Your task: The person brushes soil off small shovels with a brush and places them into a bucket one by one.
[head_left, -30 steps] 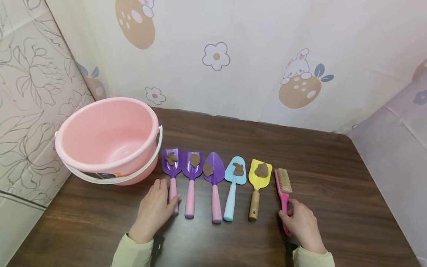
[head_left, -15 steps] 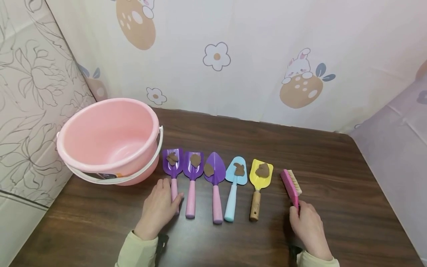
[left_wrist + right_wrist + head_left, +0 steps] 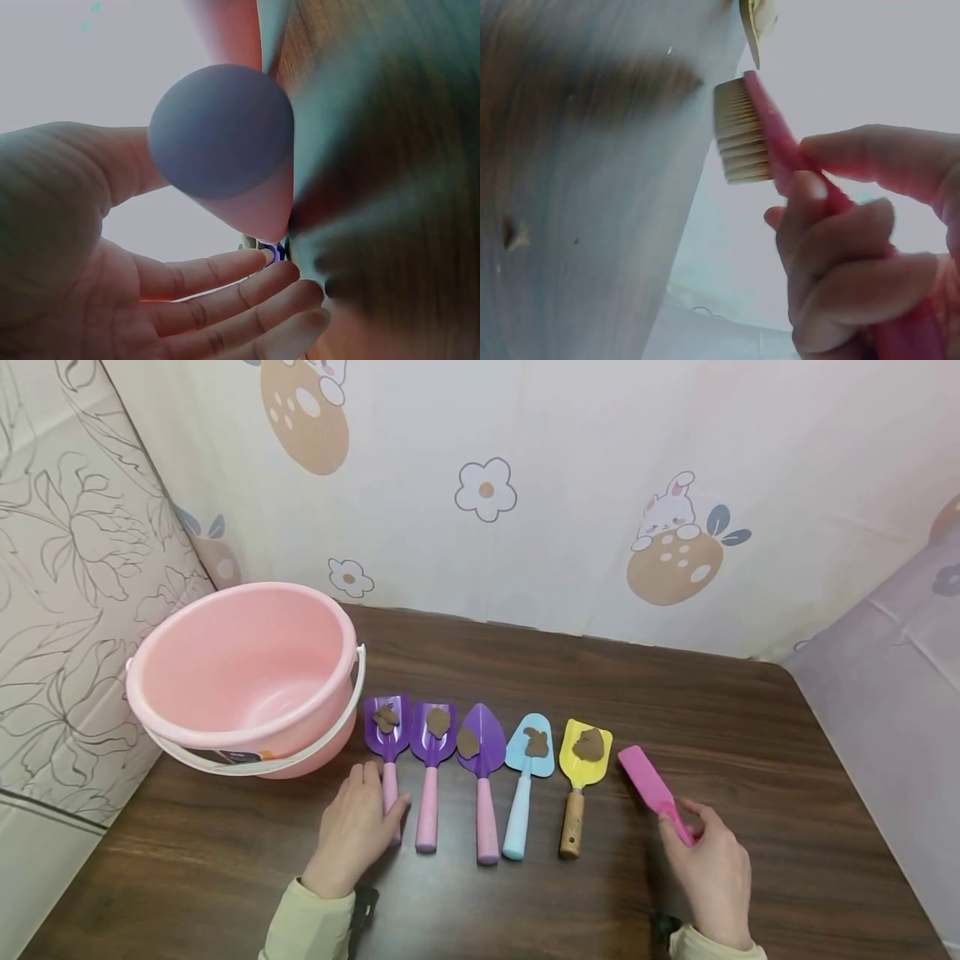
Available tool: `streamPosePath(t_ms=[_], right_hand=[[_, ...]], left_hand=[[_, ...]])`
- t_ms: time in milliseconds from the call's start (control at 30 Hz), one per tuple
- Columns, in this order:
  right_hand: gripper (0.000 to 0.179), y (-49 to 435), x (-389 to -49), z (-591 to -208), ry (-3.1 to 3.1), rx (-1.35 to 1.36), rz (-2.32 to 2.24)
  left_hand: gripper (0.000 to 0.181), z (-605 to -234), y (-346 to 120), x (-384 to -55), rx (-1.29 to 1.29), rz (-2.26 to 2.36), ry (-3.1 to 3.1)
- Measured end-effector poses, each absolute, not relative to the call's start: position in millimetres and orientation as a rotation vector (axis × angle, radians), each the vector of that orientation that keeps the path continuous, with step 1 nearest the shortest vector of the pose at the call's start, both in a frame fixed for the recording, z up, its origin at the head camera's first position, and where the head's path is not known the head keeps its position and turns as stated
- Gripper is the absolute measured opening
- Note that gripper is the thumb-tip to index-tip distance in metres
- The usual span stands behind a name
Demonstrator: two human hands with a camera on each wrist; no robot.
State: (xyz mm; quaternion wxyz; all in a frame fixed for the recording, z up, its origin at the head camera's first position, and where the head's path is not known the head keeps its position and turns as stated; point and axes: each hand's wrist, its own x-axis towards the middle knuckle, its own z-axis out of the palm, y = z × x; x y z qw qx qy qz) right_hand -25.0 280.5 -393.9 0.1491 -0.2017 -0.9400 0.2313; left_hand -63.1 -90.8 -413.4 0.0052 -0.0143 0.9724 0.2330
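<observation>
In the head view my right hand (image 3: pixel 711 868) grips a pink brush (image 3: pixel 645 779) by its handle, with the flat back up. The right wrist view shows its pale bristles (image 3: pixel 742 135) facing the table and fingers curled round the handle. My left hand (image 3: pixel 351 837) rests at the leftmost purple shovel (image 3: pixel 390 785), thumb against its pink handle. In the left wrist view the handle's round end (image 3: pixel 221 131) lies between thumb and straight, loose fingers. Brown lumps lie on this shovel, two more purple shovels (image 3: pixel 427 802) (image 3: pixel 486 810), a light blue shovel (image 3: pixel 519 810) and a yellow shovel (image 3: pixel 583 770).
A pink bucket (image 3: pixel 330 727) with a white handle (image 3: pixel 247 768) stands at the left of the dark wooden table (image 3: pixel 712 710). Patterned wall coverings (image 3: pixel 570 443) border the table at the back and both sides.
My right hand has lifted the brush from the table, moved it a little right and turned it bristles down. The left hand has hardly moved; the shovels lie as before.
</observation>
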Motion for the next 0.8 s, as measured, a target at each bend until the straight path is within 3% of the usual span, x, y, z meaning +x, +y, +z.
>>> streamPosePath(t_ms=[433,800], right_hand=[[0.046,272.7,-23.0,-379.9,-2.703,-0.716,0.727],[0.051,266.9,-23.4,-376.5,-2.776,-0.638,0.784]], left_hand=[[0.055,-415.3,-90.0,-65.4,-0.117,0.75,3.015],[0.058,-417.9,-87.2,-71.8,-0.194,0.731,2.928]])
